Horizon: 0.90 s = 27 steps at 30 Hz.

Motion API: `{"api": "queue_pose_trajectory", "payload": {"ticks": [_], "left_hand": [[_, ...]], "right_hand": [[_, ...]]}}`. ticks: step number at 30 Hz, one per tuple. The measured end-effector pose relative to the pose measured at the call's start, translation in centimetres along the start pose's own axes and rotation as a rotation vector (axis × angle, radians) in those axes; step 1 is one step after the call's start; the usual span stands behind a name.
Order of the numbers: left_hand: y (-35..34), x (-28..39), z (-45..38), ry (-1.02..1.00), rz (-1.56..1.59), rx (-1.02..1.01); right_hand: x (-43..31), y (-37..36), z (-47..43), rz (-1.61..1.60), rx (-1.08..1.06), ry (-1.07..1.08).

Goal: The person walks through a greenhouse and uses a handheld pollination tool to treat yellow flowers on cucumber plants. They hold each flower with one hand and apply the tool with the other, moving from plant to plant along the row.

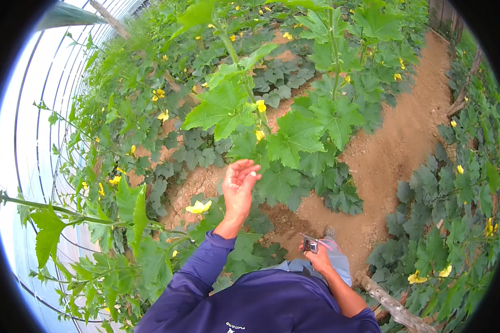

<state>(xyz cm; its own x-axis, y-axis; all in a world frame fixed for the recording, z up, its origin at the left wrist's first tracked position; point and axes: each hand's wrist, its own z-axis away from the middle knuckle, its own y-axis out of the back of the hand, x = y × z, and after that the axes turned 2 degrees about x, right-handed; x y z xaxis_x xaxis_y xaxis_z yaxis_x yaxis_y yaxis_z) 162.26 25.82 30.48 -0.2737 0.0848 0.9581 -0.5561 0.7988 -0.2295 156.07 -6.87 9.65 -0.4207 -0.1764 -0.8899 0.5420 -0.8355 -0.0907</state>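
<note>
My left hand (238,187) is raised palm-up in front of me, its fingers loosely curled and the thumb bent in front of them. No held thing shows in it. Just beyond the fingertips stands an upright cucurbit vine (250,89) with broad lobed leaves and yellow flowers. A pale yellow flower (198,207) lies left of my wrist. Low by my thigh, my right hand (318,258) grips a small dark-and-metal hand tool (310,244). Pink tape (327,244) trails beside it. The tool's working end is too small to make out.
A bare soil path (400,145) runs along the right. Another leafy row (433,249) borders it, with a wooden pole (393,306) near my right elbow. A long vine stem (66,213) reaches in from the left. Hooped greenhouse film (33,137) closes that side.
</note>
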Motion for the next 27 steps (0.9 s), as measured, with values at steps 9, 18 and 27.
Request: {"api": "queue_pose_trajectory", "payload": {"ticks": [9,18,27], "left_hand": [[-8.0,-8.2,-11.7,0.234,-0.628,0.324],[-4.9,-9.4,-6.4,0.376,-1.521,-0.471],[-4.2,-6.3,-14.2,0.177,-0.378,0.246]], "right_hand": [[-4.2,17.2,-3.3,-0.235,0.134,0.019],[-7.4,27.4,-5.7,-0.086,0.168,-0.076],[-20.1,24.3,-14.9,-0.083,0.038,0.174]]}}
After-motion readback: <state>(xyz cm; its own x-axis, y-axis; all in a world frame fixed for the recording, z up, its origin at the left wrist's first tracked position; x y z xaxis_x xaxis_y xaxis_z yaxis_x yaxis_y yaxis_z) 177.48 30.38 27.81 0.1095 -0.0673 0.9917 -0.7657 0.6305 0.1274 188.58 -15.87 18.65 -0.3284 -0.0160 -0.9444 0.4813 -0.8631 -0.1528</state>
